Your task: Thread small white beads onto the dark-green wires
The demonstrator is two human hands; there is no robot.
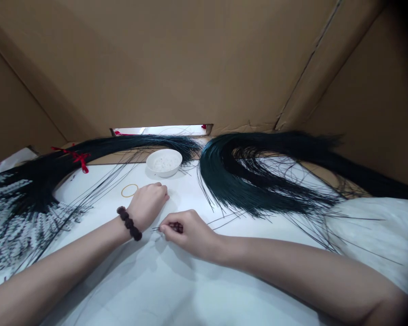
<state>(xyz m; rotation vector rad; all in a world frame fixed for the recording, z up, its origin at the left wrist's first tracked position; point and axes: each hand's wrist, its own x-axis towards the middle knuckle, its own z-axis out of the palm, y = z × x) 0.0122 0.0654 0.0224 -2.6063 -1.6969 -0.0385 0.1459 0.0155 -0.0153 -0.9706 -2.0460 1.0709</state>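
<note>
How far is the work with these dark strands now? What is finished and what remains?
Looks done: the left bundle is tied with a red ribbon. In hand: the right hand pinches a few thin strands; the left hand rests closed beside it. Left, it seems: the right bundle lies untied, and the rubber band lies unused by the white bowl.
</note>
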